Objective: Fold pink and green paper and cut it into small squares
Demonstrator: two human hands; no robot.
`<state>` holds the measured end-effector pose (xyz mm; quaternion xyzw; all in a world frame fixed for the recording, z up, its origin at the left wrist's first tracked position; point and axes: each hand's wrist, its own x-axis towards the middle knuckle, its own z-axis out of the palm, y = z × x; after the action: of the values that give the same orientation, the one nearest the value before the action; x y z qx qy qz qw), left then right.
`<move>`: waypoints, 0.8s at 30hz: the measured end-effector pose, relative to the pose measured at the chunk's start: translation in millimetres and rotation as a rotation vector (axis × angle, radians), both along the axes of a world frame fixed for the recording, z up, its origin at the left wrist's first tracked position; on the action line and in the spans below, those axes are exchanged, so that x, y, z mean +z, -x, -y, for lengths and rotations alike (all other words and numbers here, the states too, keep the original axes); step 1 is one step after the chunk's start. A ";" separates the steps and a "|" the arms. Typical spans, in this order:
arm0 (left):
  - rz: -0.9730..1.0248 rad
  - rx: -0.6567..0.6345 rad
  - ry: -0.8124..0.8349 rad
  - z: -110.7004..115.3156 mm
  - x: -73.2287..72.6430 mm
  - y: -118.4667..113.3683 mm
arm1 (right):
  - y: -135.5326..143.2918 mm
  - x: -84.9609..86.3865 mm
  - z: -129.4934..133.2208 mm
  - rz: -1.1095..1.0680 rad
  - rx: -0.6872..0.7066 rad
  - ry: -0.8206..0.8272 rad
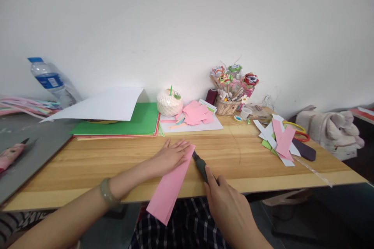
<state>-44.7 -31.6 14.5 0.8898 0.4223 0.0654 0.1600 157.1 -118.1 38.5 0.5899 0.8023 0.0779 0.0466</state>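
A folded strip of pink paper point(172, 190) lies slantwise at the front of the table, its near end sticking out past the edge. My left hand point(172, 157) rests flat on the far part of the strip, fingers stretched out. My right hand point(226, 202) is wrapped around the dark green handle of a slim knife-like tool point(201, 166). Its dark tip meets the table right beside the paper's right edge, near the far end. The exact shape of the tip is too small to make out.
Behind stand green paper sheets point(146, 118), a white fruit-shaped ornament point(169, 103), pink paper pieces point(197, 113) and a basket point(226, 107) of paper flowers. Paper strips point(284, 140) lie at right, near a dark phone-like slab point(305, 150). A bottle point(52, 81) leans at left.
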 end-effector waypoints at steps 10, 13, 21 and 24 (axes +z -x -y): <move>-0.022 0.005 0.015 -0.1 1.7 -0.7 | -3.5 0.7 -23.9 0.000 -0.092 -0.058; -0.017 0.003 0.007 -0.4 0.5 0.2 | -17.7 1.2 -35.7 -0.002 -0.134 -0.093; -0.069 0.051 -0.022 2.0 0.5 -2.1 | -55.2 -3.7 -57.9 -0.020 -0.135 -0.255; -0.091 0.062 -0.040 2.8 -0.1 -3.7 | -42.3 -10.4 -54.9 -0.061 -0.020 -0.318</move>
<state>-41.0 -34.4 14.4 0.8814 0.4552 0.0383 0.1207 199.5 -63.2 28.0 0.5998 0.7751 0.1855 -0.0709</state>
